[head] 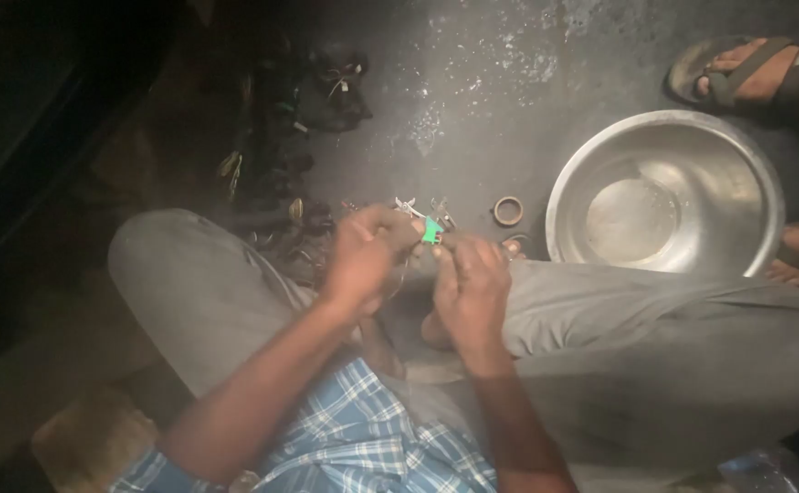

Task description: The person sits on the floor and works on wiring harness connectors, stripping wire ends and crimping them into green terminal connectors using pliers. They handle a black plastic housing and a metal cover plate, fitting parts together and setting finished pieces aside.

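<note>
**Green spot among greys and blues**

A small bright green piece [431, 230] shows at the centre, the only vivid colour here. The shirt [363, 447] near the bottom is a blue and white check. The trousers [655, 347] are plain grey, without pattern. To the right, the round bowl [748, 173] is shiny silver metal with pale reflections. A small ring [508, 211] left of it looks dull brown. The floor [473, 82] is dark grey with scattered white specks. Far right, a sandal [737, 73] has dark brown straps. The heap of parts [299, 137] at far left is black with a few yellowish glints.
</note>
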